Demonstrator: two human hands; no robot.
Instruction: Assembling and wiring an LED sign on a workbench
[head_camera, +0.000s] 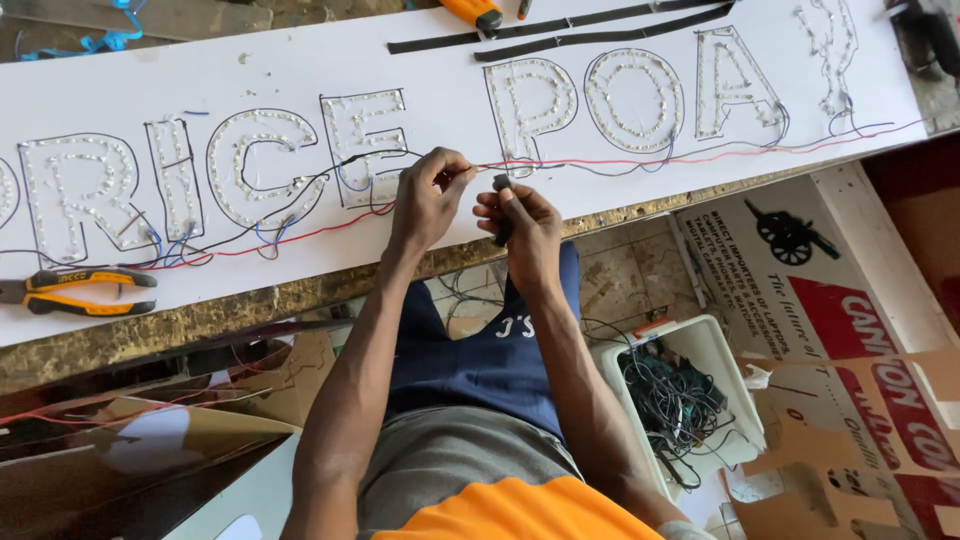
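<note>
White sign board (450, 90) on the worktop already carries letters filled with small lights and linked by wires. A red wire (600, 160) is pinched by the left hand (428, 200); a small black tool (502, 208) is gripped by the right hand (520, 225). Wire joining seems unfinished.

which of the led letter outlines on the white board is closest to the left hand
The angular three-armed letter outline, just left of the left hand pinching the red wire. The other outlines lie farther along the white board.

Yellow-handled pliers (78, 291) lie on the board; a white tub (715, 350) holds tangled wires.
</note>
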